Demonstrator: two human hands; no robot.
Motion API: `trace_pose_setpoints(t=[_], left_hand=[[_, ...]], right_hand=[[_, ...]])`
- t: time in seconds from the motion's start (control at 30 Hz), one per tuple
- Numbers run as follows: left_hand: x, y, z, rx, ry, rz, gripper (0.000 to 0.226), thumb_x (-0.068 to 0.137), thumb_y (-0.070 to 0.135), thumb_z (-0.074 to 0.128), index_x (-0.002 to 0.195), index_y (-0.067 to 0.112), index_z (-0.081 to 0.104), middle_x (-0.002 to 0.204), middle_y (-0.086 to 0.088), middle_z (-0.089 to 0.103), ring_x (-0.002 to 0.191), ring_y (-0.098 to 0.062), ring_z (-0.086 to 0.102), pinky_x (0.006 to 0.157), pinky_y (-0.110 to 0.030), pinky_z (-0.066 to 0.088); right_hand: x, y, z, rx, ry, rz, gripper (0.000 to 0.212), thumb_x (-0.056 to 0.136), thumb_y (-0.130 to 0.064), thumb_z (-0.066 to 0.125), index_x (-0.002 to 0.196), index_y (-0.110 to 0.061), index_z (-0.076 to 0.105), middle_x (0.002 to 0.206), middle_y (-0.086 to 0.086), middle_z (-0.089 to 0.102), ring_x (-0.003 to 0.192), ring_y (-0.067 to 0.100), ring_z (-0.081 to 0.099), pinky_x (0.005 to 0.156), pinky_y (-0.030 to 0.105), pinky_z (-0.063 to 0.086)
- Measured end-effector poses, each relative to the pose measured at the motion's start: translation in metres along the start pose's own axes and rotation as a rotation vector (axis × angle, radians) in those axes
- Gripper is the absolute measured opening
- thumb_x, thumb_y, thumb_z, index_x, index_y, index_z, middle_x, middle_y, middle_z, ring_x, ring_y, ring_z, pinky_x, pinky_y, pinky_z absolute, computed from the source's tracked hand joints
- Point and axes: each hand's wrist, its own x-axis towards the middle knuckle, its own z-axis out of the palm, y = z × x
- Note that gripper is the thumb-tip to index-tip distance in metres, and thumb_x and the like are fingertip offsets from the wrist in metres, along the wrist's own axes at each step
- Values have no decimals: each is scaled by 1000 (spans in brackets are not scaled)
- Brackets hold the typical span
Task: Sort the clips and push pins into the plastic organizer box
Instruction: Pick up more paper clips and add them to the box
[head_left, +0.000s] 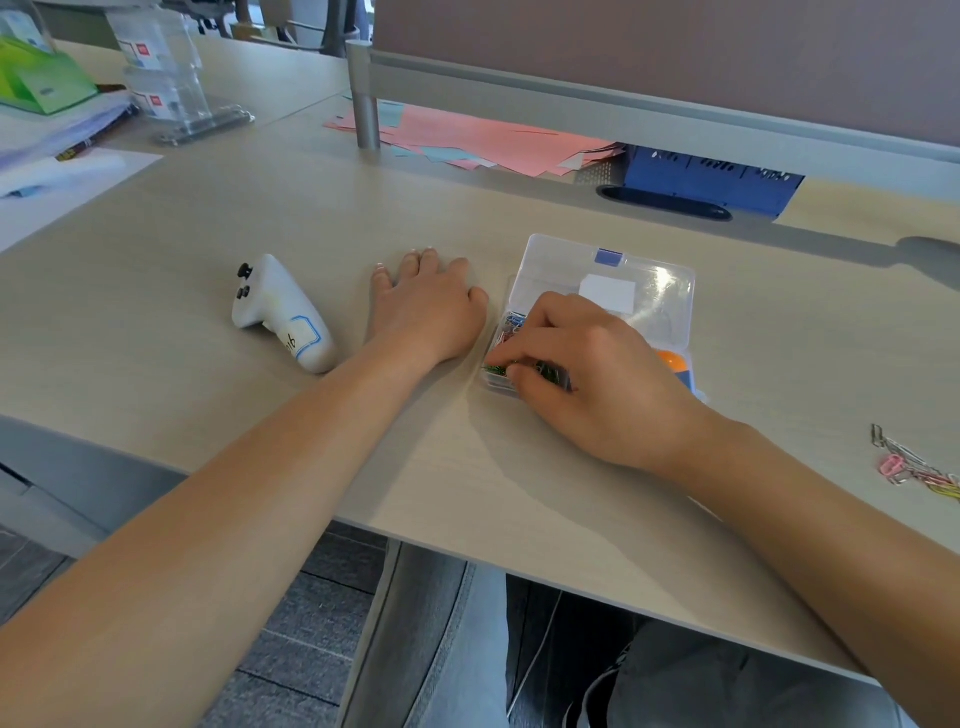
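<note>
A clear plastic organizer box (649, 280) with a blue latch lies on the desk, right of centre, its lid open toward the back. My right hand (587, 374) is over its front left compartments, fingers curled down and pinching green clips (496, 370) there. Mixed coloured clips (511, 325) fill a compartment behind them. An orange and blue item (675, 364) shows at the box's right side. My left hand (426, 306) rests flat on the desk just left of the box, fingers straight. A loose pile of paper clips (914, 467) lies at the far right.
A white handheld controller (280, 312) lies left of my left hand. Pink and blue paper sheets (493, 137) sit under the desk divider at the back. A blue tray (711, 179) and a cable slot (665, 202) are behind the box. Clear containers (166, 78) stand far left.
</note>
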Motion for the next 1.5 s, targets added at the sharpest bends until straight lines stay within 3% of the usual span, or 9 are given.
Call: trace_pose_setpoints(t=[0.37,0.57,0.9,1.13,1.5], left_hand=[[-1,0,-2,-6,-4,3,54,99,39,26,150,25,36,165,-13,20,153,-27,13,121,-58,7],[-2,1,-2,-9,2,1,52,100,39,26,149,25,38,164,-13,21,153,-27,14,121,-57,7],[-2,1,-2,2,8,10,52,99,40,26,147,25,38,160,-11,29,150,-26,20,120,-58,10],[0,0,-2,0,-3,-1,54,97,39,26,147,24,39,161,-11,28,151,-27,18,120,-58,9],[0,-1,0,2,22,14,53,97,39,26,147,24,40,159,-12,30,150,-27,20,120,-59,10]], right_hand=[[-8,3,-8,-11,56,90,30,91,-13,54,112,-21,75,91,0,58,85,19,55,70,41,50],[-15,6,-9,-26,35,89,29,92,-12,59,114,-21,75,95,-5,58,87,14,53,71,34,48],[-22,11,-9,-37,79,123,32,94,-17,58,123,-20,70,101,-1,59,92,21,56,76,45,52],[-9,-4,-6,-42,-24,-95,35,95,-18,62,129,-25,69,111,-2,58,98,19,52,81,39,47],[-11,5,-5,-48,-31,-11,24,97,-29,60,116,-26,74,108,-3,59,97,18,53,82,41,49]])
